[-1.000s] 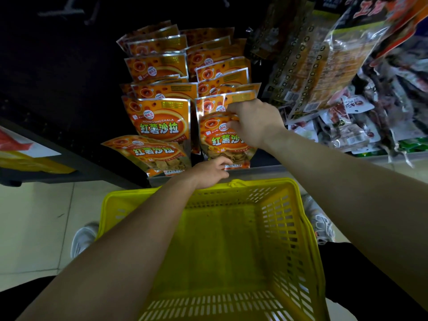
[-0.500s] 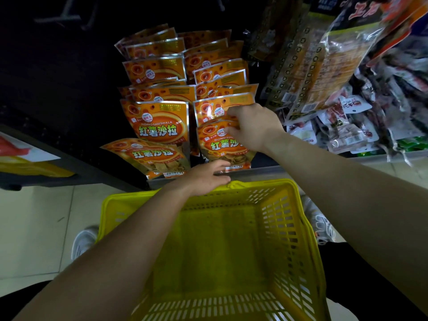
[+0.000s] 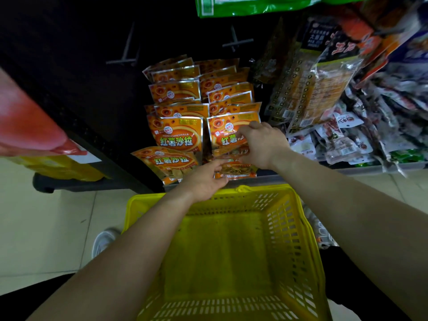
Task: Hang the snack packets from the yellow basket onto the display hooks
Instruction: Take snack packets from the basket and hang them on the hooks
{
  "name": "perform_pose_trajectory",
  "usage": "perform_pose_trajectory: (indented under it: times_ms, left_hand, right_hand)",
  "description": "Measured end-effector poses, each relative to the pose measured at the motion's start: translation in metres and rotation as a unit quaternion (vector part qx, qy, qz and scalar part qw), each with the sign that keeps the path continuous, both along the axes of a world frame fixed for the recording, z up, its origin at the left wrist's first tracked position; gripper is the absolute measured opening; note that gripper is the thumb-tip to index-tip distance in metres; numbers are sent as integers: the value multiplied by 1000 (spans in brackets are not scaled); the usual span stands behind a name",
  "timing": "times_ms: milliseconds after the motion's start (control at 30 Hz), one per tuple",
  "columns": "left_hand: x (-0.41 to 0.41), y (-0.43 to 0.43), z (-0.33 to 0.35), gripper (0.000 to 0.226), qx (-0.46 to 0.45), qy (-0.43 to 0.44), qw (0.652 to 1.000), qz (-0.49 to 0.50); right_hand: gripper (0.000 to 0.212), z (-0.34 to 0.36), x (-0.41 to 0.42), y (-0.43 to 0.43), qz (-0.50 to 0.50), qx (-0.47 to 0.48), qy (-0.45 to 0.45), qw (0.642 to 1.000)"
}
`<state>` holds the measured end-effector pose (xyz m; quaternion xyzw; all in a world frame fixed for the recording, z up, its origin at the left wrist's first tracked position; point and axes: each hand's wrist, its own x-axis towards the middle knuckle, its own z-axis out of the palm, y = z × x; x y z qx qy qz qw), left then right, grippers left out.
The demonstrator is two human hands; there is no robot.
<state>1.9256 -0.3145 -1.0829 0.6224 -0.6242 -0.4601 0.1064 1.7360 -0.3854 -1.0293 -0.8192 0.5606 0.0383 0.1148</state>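
The yellow basket (image 3: 298, 239) fills the lower middle of the frame, its slotted walls and flat floor bare of packets. Two bare forearms reach over it from the bottom corners. A grey shoe (image 3: 103, 242) shows on the pale floor tiles (image 3: 46, 228) at its left.

Just above the basket's far rim, the left hand (image 3: 203, 179) lies palm down, fingers stretched out and touching the bottom edge of an orange packet (image 3: 228, 144); whether it grips it I cannot tell. The right hand (image 3: 259, 144) is curled over the same packet at centre frame, thumb and fingers pinching its right side beside the window that shows the snack.

That packet heads the right of two columns of matching orange packets (image 3: 177, 135) running up the centre. The front ones read "HONGSHUSHALA" over the green characters "红薯沙拉", with a round "FOOD" badge. The lowest packet (image 3: 166, 162) of the left column tilts outward.

At right hang clear snack bags (image 3: 317, 89) and a heap of small red-and-white packs (image 3: 342, 140); their print is too small to read. A green bag (image 3: 243, 5) crosses the top edge. Two empty hooks (image 3: 126, 54) stand out from the dark panel at upper centre.
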Motion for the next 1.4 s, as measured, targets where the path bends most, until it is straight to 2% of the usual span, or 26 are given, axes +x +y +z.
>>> perform_pose_trajectory:
  times_ms: [133, 267, 333, 433, 567, 633, 767, 933, 1133, 1300, 1400]
  left_hand:
    - [-1, 8, 12, 61, -13, -26, 1000, -7]
    - [-7, 14, 16, 64, -52, -70, 996, -22]
    - [-12, 11, 16, 68, -82, -79, 993, -31]
    - [-17, -2, 13, 70, -86, -65, 994, -15]
    - [-23, -21, 3, 74, -69, -49, 996, 13]
    - [-24, -28, 0, 78, -73, -55, 996, 18]
    - [-23, -44, -6, 85, -112, -121, 986, 2]
    - [-33, -65, -7, 90, -191, -230, 954, -16]
    - [-45, -74, 2, 88, -292, -339, 893, -44]
    - [-46, -79, 6, 93, -343, -363, 864, -63]
    - [-46, -88, 6, 110, -346, -377, 856, -75]
  right_hand:
    - [78, 1, -5, 14, -22, -11, 7, 1000]
    - [80, -2, -15, 28, -80, -33, -26, 996]
    - [70, -8, -23, 35, -130, -60, -56, 988]
    - [41, -19, -34, 45, -211, -86, -129, 965]
    - [18, -42, -32, 49, -200, 5, -153, 968]
    - [32, -53, -24, 46, -181, 38, -173, 967]
    - [65, -69, -12, 33, -203, 35, -223, 953]
    - [82, -87, -5, 19, -206, 38, -207, 956]
    - [109, -96, -7, 12, -204, 13, -193, 960]
    - [129, -95, -7, 7, -198, -4, -166, 966]
    - [132, -96, -5, 4, -195, -14, -152, 969]
